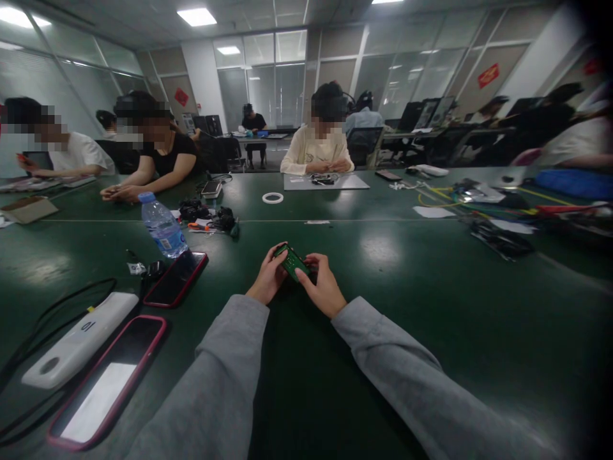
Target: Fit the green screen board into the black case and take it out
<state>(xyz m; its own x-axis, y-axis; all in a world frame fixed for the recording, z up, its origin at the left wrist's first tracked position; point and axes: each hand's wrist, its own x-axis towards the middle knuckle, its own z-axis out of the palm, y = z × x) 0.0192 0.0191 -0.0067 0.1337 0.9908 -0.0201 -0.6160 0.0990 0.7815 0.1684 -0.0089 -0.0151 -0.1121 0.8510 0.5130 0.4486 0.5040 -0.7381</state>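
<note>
Table (431, 306): a large dark green work surface, glossy, filling the lower part of the view and running on to the far side, where several other people sit.
Seated people: one in a cream top (317, 150) sits straight across with both hands on a grey mat (330, 183); one in a black top (165, 153) and one in a white top (71, 153) sit to the left, forearms on the table.
Sleeves: both of the wearer's forearms, in grey sleeves (225, 377), come in from the bottom edge and meet near the middle of the table.
Near phone (108, 380): a smartphone in a dark red case, face up at lower left, just beside a white power bank (79, 345) marked "10".
Far phone (176, 278): a second red-cased smartphone, face up, close to the base of a water bottle (163, 225) with a blue cap that stands tilted.
Left hand (269, 278): fingers curled closed around the left end of the circuit board.
Right hand (322, 284): closed on the right end of the board, thumb pressed on its upper face.
Circuit board (292, 260): a small green board held between both hands just above the table, at centre, tilted.
Tape ring (272, 198): a white ring lying flat, well beyond the hands.
</note>
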